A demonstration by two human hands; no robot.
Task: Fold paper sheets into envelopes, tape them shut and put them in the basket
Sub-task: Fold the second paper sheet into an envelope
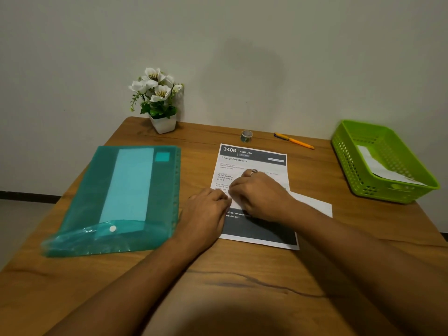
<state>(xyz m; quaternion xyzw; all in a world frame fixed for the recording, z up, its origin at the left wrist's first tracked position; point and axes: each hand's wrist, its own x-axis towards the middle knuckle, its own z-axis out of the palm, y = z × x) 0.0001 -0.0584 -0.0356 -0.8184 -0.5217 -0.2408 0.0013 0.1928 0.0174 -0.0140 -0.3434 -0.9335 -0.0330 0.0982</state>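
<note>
The wooden table (218,275) runs away from me, and both bare forearms reach across it to the middle. There the paper sheet (271,166) lies flat, printed side up. Its near end carries a broad dark band with white lettering, the far end a dark header reading "3406 BEDROOM" and "Change Bed Sheets", with small text below. A plain white flap (312,204) sticks out past the sheet's right edge, beside the right wrist; I cannot tell whether it is a folded part of the same sheet.

The left hand (208,209) rests on the sheet's left edge, fingers curled down toward the paper. The right hand (259,192) sits just beside it, touching it, knuckles up and fingers bent under, with a ring (254,170) on one raised finger. The fingertips of both are hidden, so I cannot tell whether they pinch the paper or only press it.

To the left lies a teal plastic folder (114,200) with a white snap button and a paler sheet inside. At the right edge sits the green basket (344,154), holding a piece of white folded paper (388,170). Beyond the sheet stand a roll of tape (246,136) and an orange pen (294,141). At the back, against the wall, is a white pot of white flowers (160,100).
</note>
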